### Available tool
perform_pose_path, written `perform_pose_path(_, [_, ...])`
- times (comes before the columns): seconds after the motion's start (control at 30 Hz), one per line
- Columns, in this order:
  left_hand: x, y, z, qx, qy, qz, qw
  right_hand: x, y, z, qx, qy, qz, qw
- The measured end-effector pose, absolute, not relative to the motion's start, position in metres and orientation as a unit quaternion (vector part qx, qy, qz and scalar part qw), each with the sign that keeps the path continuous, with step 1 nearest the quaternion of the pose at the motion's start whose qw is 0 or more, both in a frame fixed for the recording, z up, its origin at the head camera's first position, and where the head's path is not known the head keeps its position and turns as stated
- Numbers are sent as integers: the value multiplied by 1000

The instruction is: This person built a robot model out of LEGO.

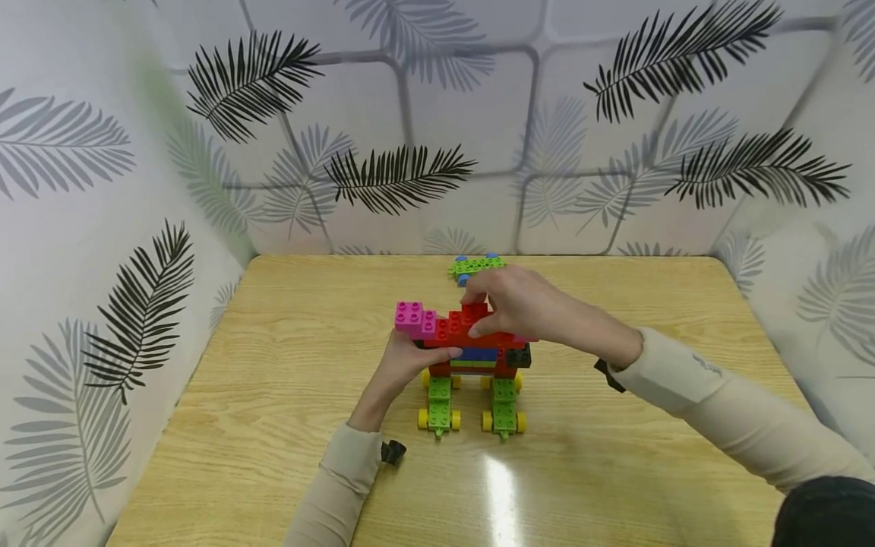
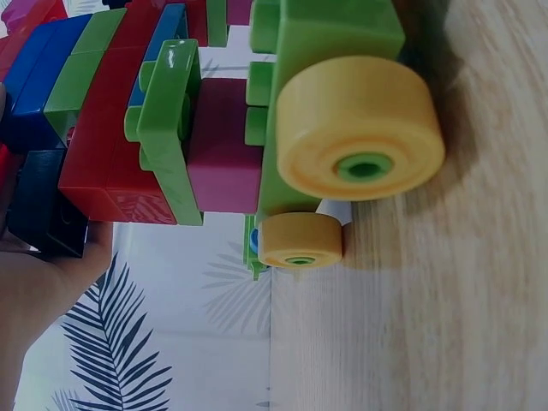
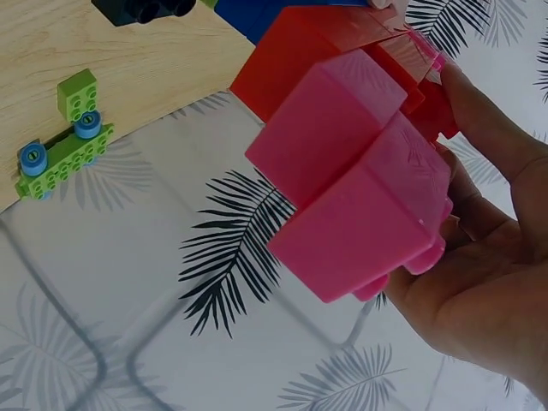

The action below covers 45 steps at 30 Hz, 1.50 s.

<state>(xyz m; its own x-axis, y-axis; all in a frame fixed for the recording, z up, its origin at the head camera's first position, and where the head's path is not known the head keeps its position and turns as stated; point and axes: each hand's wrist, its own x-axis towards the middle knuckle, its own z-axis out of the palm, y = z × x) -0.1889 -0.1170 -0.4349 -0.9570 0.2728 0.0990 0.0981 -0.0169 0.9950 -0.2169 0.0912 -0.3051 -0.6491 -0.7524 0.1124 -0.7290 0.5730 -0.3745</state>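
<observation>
A tall toy-brick structure (image 1: 437, 328) stands on two green wheeled bases (image 1: 504, 410) with yellow wheels (image 2: 360, 128). Its upper part is a row of red bricks with pink bricks (image 1: 410, 317) stepped at the left end and more pink bricks (image 3: 360, 223) at the right. From the left side, my left hand (image 1: 399, 368) grips the structure, thumb across its front beside the blue bricks (image 1: 478, 355). On top, my right hand (image 1: 529, 304) pinches a red brick (image 1: 474, 311) between thumb and fingers. Whether that brick is fully seated cannot be told.
Behind the structure, a green wheeled base (image 1: 477, 264) with blue wheels sits near the back of the wooden table (image 1: 287, 365); a small green brick (image 3: 77, 94) is by it. Leaf-patterned walls (image 1: 458, 114) border the table at the back and sides.
</observation>
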Motion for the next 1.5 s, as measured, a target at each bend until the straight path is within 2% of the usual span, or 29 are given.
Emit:
perform_pose_path(0.37, [-190,-117,-428,135,704,695,58,-222,92,-307,-421,882,-211,33])
perform_pose_path(0.7, [-203,-120,-453,136,699,700,58,-222,92,-309,-426,879,-214,27])
perform_pose_path(0.93, [-202,-121,-449,150,692,704,60,-224,92,-310,-440,872,-215,25])
perform_pose_path(1.1, [-203,-122,-453,159,690,704,57,-226,96,-306,-449,869,-205,45])
perform_pose_path(1.2, [-205,-122,-458,162,689,704,59,-235,103,-303,-443,866,-224,60])
perform_pose_path(1.33, [-205,-123,-458,153,697,698,59,-257,113,-306,-418,869,-262,48])
perform_pose_path(1.5, [-203,-124,-457,146,705,692,56,-288,123,-332,-392,876,-277,38])
